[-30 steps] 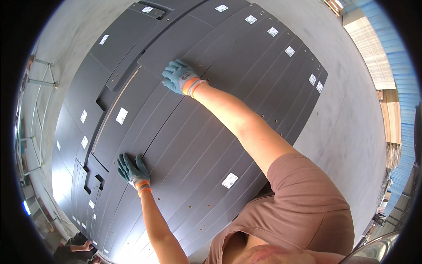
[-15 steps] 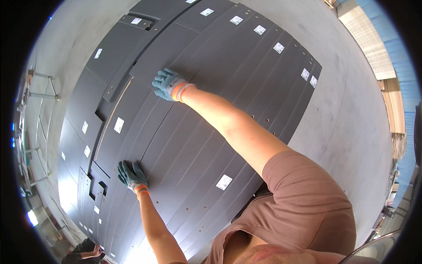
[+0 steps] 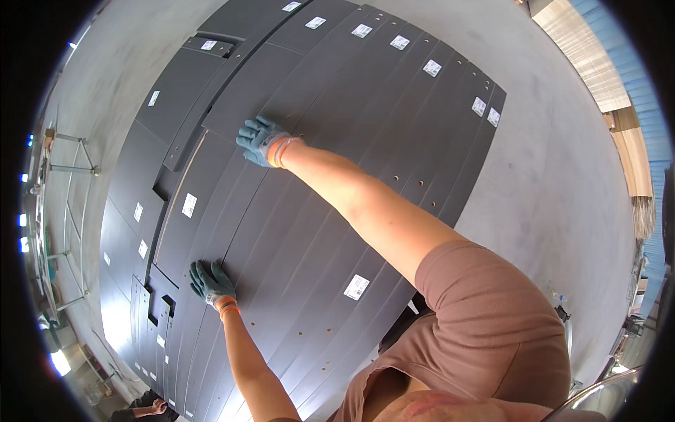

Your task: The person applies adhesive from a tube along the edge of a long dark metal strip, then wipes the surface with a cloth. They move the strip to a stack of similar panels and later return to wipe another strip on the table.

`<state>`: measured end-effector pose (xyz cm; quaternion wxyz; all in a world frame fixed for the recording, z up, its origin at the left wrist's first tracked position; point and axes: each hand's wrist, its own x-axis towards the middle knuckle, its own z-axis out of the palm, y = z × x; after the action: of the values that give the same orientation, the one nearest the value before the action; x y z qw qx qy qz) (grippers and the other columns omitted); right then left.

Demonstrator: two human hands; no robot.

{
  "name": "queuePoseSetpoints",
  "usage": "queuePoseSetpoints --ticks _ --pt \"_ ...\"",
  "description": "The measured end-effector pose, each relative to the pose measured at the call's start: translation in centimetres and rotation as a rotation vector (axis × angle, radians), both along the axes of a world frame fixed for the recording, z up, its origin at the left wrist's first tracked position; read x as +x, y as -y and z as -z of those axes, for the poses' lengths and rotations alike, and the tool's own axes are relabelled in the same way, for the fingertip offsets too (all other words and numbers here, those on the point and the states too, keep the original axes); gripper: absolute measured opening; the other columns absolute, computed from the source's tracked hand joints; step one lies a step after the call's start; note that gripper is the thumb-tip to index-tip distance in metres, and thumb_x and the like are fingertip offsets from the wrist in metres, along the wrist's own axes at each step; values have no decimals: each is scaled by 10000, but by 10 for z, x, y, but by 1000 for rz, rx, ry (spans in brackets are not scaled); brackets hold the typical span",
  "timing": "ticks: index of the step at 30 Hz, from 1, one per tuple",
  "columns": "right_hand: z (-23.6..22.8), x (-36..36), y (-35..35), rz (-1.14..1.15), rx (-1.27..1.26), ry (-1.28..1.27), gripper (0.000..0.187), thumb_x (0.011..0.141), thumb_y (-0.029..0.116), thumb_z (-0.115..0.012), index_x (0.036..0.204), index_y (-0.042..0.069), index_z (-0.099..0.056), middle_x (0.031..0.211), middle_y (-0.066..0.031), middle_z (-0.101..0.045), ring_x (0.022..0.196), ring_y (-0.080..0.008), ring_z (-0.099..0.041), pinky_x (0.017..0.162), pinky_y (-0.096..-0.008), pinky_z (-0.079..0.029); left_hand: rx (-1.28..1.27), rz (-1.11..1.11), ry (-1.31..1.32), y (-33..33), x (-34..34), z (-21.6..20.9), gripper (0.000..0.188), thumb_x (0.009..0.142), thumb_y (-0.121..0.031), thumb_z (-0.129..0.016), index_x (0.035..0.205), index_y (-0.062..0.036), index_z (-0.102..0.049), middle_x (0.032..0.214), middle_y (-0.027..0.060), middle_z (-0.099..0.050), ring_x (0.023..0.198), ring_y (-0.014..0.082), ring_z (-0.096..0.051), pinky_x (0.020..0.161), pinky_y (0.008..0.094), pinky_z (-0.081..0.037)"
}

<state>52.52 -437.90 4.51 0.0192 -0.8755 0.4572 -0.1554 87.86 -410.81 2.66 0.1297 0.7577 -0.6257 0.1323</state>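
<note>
Dark grey flat boards lie side by side, several of them with white labels and small drilled holes. My left hand, in a blue-grey glove with an orange cuff, rests on the boards at the lower left, fingers spread. Farther up, my right hand lies in a matching glove on the boards, its fingers stretched out. Neither hand grips anything. Beside them runs a board with a pale unfinished edge. A white label sits on the board between the hands and that edge.
On the left stands a metal-tube frame. Stacked brown boards or cartons line the right side by a blue corrugated surface. Another person's hand and dark clothing show at the lower left. Grey concrete floor surrounds the boards.
My right hand has shifted slightly left and down in the picture, still flat on the boards. My left hand stays nearly in place. The view has shifted a little.
</note>
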Motion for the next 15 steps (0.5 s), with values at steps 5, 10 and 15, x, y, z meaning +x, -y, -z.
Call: queuePoseSetpoints --ticks 5,10,15 --pt "-11 -65 -37 -31 -208 167 355 885 384 -688 1136 134 -664 1283 -53 -582 1252 -288 -516 1118 -485 -377 76 -61 42 5 -2 3 538 1016 -408 -574 1371 -6 -612 1456 179 -591 1371 370 -534 1183 499 -353" --pt "-21 -185 -47 40 -150 109 426 909 410 -673 1221 120 -665 1372 -92 -564 1371 -329 -472 1150 -526 -357 73 34 93 44 -53 12 489 977 -414 -615 1369 -122 -628 1527 177 -528 1462 378 -431 1207 543 -299" --pt "-13 -303 0 192 -160 20 539 970 483 -591 1378 132 -626 1511 -92 -511 1455 -319 -415 1229 -525 -267 -103 275 -86 150 -257 -20 557 943 -354 -676 1409 -60 -587 1573 199 -466 1477 409 -395 1212 537 -294"
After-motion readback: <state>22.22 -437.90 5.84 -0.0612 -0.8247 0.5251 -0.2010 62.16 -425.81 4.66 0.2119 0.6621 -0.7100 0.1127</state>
